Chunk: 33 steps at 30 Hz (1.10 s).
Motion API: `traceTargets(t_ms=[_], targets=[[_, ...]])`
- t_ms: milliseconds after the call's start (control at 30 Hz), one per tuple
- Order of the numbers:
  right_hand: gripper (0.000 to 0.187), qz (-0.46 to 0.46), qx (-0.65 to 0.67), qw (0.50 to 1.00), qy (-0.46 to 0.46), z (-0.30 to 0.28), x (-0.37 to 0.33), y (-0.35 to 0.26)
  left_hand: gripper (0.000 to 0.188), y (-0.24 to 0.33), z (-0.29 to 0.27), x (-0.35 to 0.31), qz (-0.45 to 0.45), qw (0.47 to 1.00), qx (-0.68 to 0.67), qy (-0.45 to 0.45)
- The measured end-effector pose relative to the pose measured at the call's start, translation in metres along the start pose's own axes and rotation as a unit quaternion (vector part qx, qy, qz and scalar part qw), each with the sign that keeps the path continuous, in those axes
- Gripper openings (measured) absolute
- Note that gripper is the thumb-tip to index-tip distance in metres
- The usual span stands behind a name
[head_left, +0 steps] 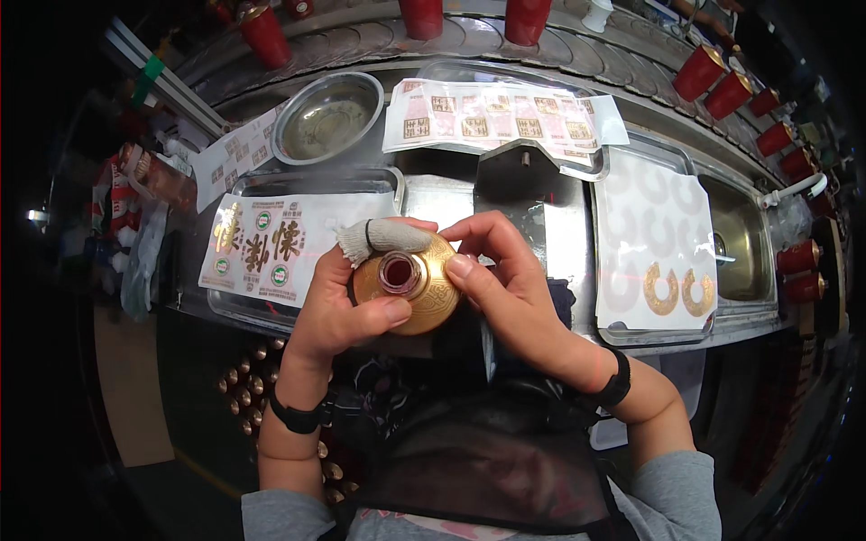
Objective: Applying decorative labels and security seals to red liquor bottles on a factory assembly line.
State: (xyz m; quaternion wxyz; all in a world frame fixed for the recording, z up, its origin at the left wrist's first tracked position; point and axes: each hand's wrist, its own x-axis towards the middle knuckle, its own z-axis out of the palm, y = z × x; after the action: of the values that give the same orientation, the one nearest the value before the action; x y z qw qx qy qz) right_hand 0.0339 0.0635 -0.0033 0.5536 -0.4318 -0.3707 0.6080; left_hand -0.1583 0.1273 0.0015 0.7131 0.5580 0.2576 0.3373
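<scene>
Between my hands is a bottle (437, 305) with a gold, patterned shoulder, its open neck tilted up toward me. The round mouth is dark red inside. My left hand (338, 307) is closed round the bottle's left side, the thumb lying across the shoulder below the neck. A grey knit finger cover, tied with a dark band, sleeves one of its fingers. On the right side my right hand (510, 288) grips the shoulder, its thumb and forefinger pressed on the gold surface near the neck. The lower part of the bottle is hidden below the shoulder.
Left lies a label sheet (275, 248) on a metal tray; behind it stands a metal basin (327, 117). More label sheets (492, 117) lie at the back. A right-hand sheet (654, 234) carries gold horseshoe-shaped labels beside a sink (735, 230). Red bottles (525, 20) stand on a conveyor.
</scene>
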Motion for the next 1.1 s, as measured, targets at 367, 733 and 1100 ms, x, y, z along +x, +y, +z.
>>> traceTargets(t_ms=[367, 733, 1100], targets=[[0.058, -0.081, -0.155, 0.984, -0.027, -0.007, -0.011, 0.002, 0.064, 0.009, 0.015, -0.009, 0.016, 0.998, 0.045, 0.032], [0.047, -0.036, -0.086, 0.995, -0.038, -0.006, -0.006, 0.000, 0.064, 0.008, 0.016, -0.007, 0.011, 0.998, 0.042, 0.043], [0.038, -0.047, -0.085, 0.995, -0.003, 0.002, 0.002, -0.002, 0.061, 0.009, 0.016, -0.009, 0.013, 0.999, 0.031, 0.032]])
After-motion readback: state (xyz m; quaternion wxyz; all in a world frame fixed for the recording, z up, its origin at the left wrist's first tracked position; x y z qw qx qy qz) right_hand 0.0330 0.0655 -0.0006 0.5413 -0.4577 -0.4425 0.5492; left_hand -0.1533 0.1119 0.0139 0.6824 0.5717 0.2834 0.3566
